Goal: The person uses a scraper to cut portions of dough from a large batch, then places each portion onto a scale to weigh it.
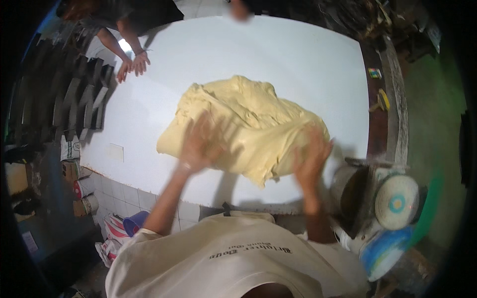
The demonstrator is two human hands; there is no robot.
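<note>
A large mound of pale yellow dough (243, 124) lies on the white table (298, 64), spread across its near half. My left hand (201, 144) is pressed on the dough's near left side, fingers spread and blurred by motion. At the near right edge of the dough my right hand (312, 156) is raised with its fingers apart, touching or just above the dough. Neither hand closes around anything.
Another person's hands (133, 65) rest on the table's far left corner. Dark stacked baking moulds (74, 94) stand to the left. A round weighing scale (395, 201) and metal machine parts sit at the right. Bags and tins lie on the floor at lower left.
</note>
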